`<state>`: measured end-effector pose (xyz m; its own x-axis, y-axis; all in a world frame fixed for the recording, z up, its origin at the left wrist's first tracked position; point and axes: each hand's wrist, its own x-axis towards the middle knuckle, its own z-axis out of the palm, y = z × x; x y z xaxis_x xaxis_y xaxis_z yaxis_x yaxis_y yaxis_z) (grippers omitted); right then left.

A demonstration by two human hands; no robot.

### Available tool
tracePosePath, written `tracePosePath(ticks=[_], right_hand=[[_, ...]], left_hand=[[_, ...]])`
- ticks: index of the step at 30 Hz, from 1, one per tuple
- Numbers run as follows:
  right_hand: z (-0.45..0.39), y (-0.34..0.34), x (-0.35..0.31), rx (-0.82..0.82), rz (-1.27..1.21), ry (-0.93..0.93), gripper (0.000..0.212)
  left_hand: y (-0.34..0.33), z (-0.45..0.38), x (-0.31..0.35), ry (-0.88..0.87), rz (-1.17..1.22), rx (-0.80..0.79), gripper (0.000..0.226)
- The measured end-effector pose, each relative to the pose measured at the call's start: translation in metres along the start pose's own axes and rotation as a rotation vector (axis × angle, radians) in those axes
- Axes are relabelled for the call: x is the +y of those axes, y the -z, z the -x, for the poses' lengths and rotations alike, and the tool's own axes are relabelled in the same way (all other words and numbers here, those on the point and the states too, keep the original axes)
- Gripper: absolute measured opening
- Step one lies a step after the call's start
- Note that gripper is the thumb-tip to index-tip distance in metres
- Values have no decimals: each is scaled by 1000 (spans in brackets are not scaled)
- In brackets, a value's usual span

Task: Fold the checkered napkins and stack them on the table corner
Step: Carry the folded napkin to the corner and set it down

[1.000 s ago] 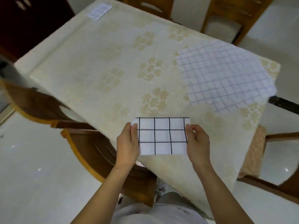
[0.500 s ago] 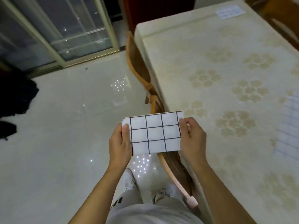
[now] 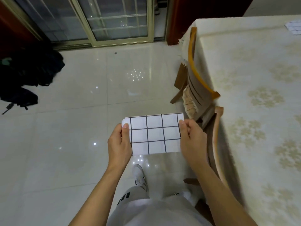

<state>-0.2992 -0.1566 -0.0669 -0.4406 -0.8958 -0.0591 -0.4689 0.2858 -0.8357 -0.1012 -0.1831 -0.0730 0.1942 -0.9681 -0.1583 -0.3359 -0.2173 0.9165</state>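
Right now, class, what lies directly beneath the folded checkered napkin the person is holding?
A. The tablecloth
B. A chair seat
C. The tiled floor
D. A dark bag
C: both hands hold the folded checkered napkin over the tiled floor, left of the table.

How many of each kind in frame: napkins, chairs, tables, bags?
Checkered napkins: 2, a folded one held by the left hand and right hand over the floor, and a folded one at the table's far corner
Wooden chairs: 2
Table: 1
Dark bags on the floor: 1 heap, count unclear
Total: 6
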Motion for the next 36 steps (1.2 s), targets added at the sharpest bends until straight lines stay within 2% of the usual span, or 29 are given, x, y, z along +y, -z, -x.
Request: tracePosePath(ticks=[7,17,24,36], right_hand=[[-13,-63,-42,-1,-29,-17,29],[-91,-121,-73,-34,-50,-34,25],[-204,-154,-95,-60,-61,3,25],[-411,-172,-141,-75,-46,49,19]], left_hand=[[50,-64,-11,-20,-19,-25,42],[61,-156,-5,-16,-38,15,43],[36,-262,30,-2,-29,43,40],[-31,-437,109,1,-14,90,40]])
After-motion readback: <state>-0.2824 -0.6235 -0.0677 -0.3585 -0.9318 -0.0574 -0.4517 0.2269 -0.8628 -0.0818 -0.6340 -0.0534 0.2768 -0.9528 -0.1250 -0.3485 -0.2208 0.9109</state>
